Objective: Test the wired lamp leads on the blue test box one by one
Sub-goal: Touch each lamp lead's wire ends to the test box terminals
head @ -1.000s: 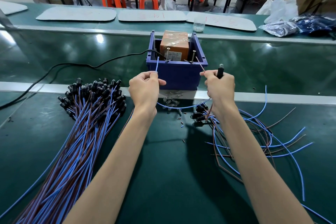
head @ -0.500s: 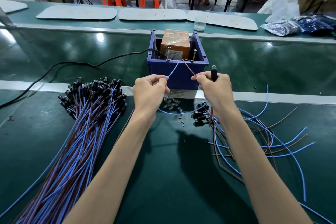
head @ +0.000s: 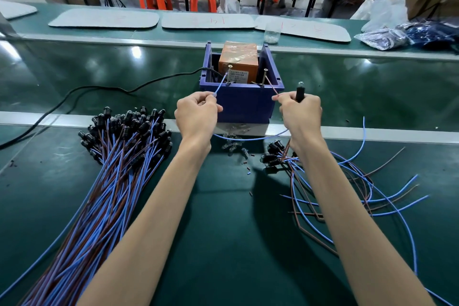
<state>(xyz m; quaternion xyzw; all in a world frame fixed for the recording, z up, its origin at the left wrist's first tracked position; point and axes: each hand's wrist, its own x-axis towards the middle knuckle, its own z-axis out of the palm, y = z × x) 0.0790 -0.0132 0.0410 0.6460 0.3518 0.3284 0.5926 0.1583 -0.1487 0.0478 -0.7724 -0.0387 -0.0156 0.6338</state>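
hands [head: 197, 113] pinching thin leads [head: 221, 85], squarish blue test box [head: 244, 105]

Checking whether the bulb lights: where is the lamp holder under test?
In the head view, the black lamp holder stands upright in the right hand, just right of the blue test box, bulb upward.

Seen: one worker's two arms, from the fingers to the lower edge of the frame.
Left hand [head: 196, 113]: bare, with the knuckles standing out along a smooth back.
Right hand [head: 299, 113]: bare too, knuckles ridged, of much the same build as the other.
Left forearm [head: 149, 206]: bare and slim, widening steadily from a narrow wrist, with a soft sheen from the overhead light.
Right forearm [head: 347, 206]: bare and slim, the wrist bone marked, with the same even sheen.
Sleeves: beyond the frame's edge, so cannot be told.
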